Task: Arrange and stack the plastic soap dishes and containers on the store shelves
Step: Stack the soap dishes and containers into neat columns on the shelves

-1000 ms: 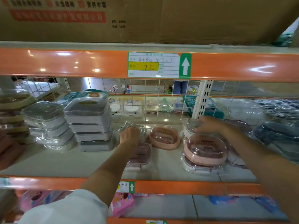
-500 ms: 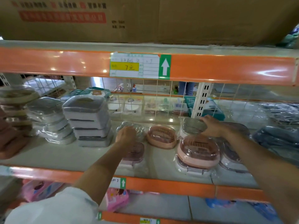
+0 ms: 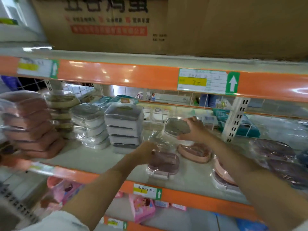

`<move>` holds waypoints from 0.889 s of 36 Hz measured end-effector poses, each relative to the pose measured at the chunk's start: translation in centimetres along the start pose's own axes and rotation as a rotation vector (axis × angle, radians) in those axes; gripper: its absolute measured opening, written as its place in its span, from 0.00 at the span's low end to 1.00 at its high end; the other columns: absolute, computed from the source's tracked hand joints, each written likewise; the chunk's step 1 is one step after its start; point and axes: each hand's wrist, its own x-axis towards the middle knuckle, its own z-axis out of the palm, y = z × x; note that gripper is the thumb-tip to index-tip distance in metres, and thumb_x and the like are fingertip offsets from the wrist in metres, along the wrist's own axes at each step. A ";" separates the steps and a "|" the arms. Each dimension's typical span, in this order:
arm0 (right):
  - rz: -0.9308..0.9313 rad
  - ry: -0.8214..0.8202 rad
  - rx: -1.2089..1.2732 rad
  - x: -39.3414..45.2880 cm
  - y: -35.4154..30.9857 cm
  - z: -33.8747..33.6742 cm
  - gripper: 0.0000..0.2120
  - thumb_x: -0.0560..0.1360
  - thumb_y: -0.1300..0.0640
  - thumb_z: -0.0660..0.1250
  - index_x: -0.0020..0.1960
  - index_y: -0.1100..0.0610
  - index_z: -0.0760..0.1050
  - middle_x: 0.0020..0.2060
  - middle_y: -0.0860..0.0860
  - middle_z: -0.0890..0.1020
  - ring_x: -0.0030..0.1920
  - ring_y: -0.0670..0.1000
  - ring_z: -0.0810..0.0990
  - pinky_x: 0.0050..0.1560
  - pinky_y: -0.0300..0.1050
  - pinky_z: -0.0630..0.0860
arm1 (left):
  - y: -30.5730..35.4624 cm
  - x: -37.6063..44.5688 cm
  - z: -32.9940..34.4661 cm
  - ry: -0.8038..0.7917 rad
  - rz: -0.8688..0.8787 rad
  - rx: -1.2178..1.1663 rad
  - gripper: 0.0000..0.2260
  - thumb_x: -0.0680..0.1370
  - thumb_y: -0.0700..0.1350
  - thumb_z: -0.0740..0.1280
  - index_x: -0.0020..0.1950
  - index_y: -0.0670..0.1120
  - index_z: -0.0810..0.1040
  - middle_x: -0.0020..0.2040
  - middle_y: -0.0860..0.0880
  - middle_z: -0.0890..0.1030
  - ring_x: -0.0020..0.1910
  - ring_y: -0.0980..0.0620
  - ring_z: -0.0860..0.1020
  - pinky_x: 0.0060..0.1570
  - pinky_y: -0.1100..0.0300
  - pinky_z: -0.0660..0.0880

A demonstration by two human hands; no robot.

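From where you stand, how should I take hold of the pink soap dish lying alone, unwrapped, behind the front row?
Probably pinch the pink soap dish across its short width at the raised rim, coming from above and the front. It lies flat and open side up, its rim exposed toward the aisle, while the right hand and grey dish crowd the space behind it.

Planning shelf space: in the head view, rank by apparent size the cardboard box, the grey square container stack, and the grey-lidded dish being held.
1. Brown cardboard box
2. Grey square container stack
3. Grey-lidded clear plastic soap dish

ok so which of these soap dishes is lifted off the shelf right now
The grey soap dish gripped by the right hand, tilted in the air. The other dishes lie on the shelf.
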 end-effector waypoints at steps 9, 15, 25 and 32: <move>0.073 -0.115 0.052 3.5 -4.3 6.1 0.43 0.72 0.43 0.70 0.78 0.53 0.51 0.76 0.58 0.47 0.75 0.61 0.49 0.74 0.58 0.53 | -2.0 -1.2 -1.3 0.110 0.044 0.008 0.13 0.78 0.36 0.61 0.59 0.39 0.80 0.60 0.42 0.79 0.61 0.45 0.75 0.63 0.55 0.69; 0.008 -0.162 0.019 3.5 -2.2 4.6 0.44 0.72 0.39 0.69 0.78 0.53 0.51 0.77 0.53 0.50 0.76 0.56 0.50 0.75 0.55 0.53 | 0.2 0.5 -1.0 0.184 0.112 0.034 0.16 0.78 0.38 0.61 0.66 0.40 0.74 0.66 0.44 0.73 0.65 0.46 0.71 0.65 0.54 0.68; 0.204 -0.159 0.006 -1.6 7.3 -1.4 0.31 0.74 0.50 0.70 0.73 0.54 0.64 0.71 0.53 0.68 0.67 0.54 0.70 0.61 0.43 0.68 | 7.3 5.0 2.1 0.134 0.164 -0.122 0.13 0.73 0.39 0.67 0.55 0.35 0.79 0.58 0.40 0.79 0.60 0.43 0.76 0.60 0.52 0.73; 0.331 -0.164 -0.027 -4.4 13.0 -3.1 0.24 0.75 0.57 0.68 0.69 0.53 0.69 0.70 0.57 0.68 0.68 0.58 0.69 0.66 0.51 0.69 | 11.1 7.2 4.7 -0.042 0.205 -0.140 0.25 0.69 0.59 0.61 0.63 0.52 0.76 0.65 0.49 0.73 0.63 0.47 0.72 0.63 0.47 0.70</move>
